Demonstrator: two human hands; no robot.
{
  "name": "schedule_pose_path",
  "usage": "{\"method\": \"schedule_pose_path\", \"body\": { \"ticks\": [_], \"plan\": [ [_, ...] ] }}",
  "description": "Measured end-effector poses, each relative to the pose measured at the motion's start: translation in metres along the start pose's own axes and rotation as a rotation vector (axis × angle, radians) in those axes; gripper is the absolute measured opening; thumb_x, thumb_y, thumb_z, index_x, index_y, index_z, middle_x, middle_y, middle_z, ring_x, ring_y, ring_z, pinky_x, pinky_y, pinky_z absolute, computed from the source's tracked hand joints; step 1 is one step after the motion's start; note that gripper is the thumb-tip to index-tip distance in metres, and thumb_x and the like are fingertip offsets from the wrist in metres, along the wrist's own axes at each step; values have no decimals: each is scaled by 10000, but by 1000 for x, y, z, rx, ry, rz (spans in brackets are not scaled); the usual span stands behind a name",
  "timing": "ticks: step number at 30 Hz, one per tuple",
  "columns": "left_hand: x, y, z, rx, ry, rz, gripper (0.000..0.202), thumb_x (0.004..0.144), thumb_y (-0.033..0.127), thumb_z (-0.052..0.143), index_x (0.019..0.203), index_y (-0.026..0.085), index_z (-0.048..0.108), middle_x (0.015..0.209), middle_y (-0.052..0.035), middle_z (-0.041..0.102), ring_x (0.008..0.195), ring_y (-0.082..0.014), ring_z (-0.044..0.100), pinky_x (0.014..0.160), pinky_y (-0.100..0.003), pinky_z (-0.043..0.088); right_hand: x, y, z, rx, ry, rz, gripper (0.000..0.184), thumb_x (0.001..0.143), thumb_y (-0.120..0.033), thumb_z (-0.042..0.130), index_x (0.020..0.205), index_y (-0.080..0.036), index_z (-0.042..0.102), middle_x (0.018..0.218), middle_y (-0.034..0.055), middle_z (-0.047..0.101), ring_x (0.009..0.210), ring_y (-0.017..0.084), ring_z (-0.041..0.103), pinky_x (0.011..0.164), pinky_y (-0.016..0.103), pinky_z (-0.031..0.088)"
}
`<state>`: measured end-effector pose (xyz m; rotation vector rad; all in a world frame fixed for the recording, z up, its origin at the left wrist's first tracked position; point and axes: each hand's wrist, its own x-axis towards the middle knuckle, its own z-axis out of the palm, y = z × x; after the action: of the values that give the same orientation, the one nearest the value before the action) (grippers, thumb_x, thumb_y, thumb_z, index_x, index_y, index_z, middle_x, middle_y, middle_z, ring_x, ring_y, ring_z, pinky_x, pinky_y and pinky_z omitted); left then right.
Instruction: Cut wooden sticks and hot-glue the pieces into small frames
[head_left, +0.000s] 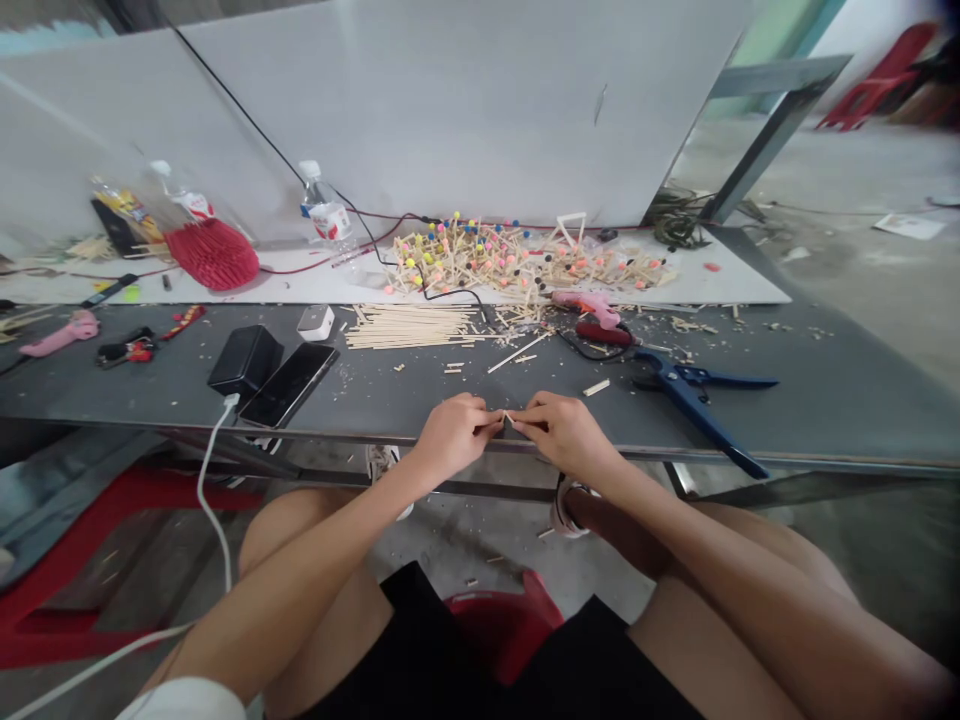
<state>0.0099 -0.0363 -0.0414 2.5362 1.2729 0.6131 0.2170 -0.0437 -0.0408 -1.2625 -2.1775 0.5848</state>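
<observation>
At the front edge of the grey table, my left hand (455, 432) and my right hand (564, 430) meet fingertip to fingertip. Both are closed in a pinch on a small pale wooden stick piece (508, 417), mostly hidden by the fingers. Beyond them lie a thin loose stick (517, 353) and a few short cut pieces (454, 368). Another short bit of wood (597, 387) rests just right of my right hand. A bundle of long wooden sticks (412, 327) lies farther back. Blue-handled cutters (694, 400) lie to the right, their handle reaching past the table edge.
Sticks with coloured ball tips (465, 255) are heaped on a white board (739, 280). A pink glue gun (589, 305) sits before them. On the left are a phone (291, 385), a black power bank (245, 360) with a white cable (206, 480), and plastic bottles (328, 215).
</observation>
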Motion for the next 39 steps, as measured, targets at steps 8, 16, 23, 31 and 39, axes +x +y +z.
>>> {"method": "schedule_pose_path", "body": {
  "ticks": [8,16,23,31,39],
  "plan": [
    [-4,7,10,-365,255,-197,329,779,103,742,1090,210,746,905,-46,756,821,-187,679,743,-300,534,0,-13,10,328,165,370,358,747,-187,696,1104,-196,681,928,35,777,564,115,597,612,255,502],
    [-6,11,13,-445,263,-250,378,792,80,722,1153,193,722,896,-58,757,809,-187,711,787,-326,561,-3,-15,14,277,195,329,251,741,-191,680,992,-201,665,931,45,785,577,133,634,603,265,515],
    [-4,11,10,-442,226,-282,376,792,90,723,1152,197,724,911,-54,774,831,-212,711,798,-357,559,-2,-12,14,228,174,304,247,756,-167,645,999,-209,657,902,31,789,608,154,664,653,285,534],
    [-1,9,6,-427,181,-273,381,789,127,738,1161,202,712,926,-19,784,911,-227,706,836,-368,536,0,-14,12,245,160,353,187,748,-170,661,929,-216,669,881,20,791,707,183,721,695,294,553],
    [0,11,6,-424,169,-290,325,792,130,729,1107,210,735,906,-25,785,928,-244,714,854,-384,540,-3,-15,14,267,170,346,134,772,-161,658,892,-215,681,894,24,791,784,196,747,707,285,566]
  ]
}}
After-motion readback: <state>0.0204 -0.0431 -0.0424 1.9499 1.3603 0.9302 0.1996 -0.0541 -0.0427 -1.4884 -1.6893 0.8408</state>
